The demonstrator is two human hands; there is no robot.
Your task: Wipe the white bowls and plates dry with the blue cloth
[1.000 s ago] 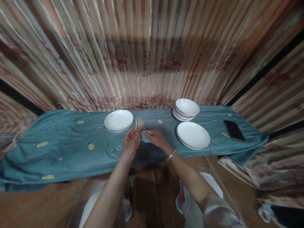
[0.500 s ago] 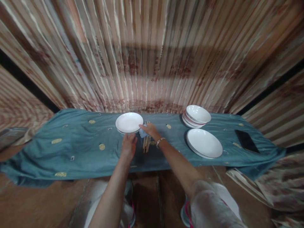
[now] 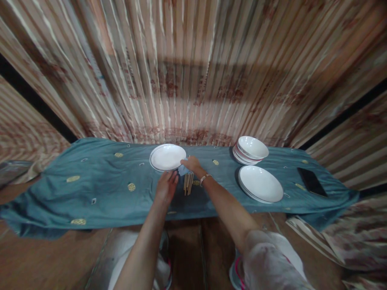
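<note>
A shallow white plate (image 3: 167, 157) sits slightly off-centre over another plate, whose rim (image 3: 151, 160) shows at its left. My right hand (image 3: 192, 164) is closed at the upper plate's right rim, thumb on top. Under that hand bunches a light blue cloth (image 3: 183, 169); whether the fingers also grip it I cannot tell. My left hand (image 3: 167, 186) is at the near rim, its fingers loosely apart and touching or just below the edge. Several wooden chopsticks (image 3: 188, 185) lie between my hands, their far ends hidden by the cloth and right hand.
To the right stand a stack of white bowls (image 3: 252, 148) and a stack of white plates (image 3: 260, 184). A dark flat phone or tablet (image 3: 312, 182) lies farther right. A teal patterned cloth (image 3: 105, 201) covers the table, with a striped curtain (image 3: 187, 80) behind it.
The upper plate has shifted a little to the right, so the rim of the plate beneath now shows at its left. Both hands have moved slightly right with it.
</note>
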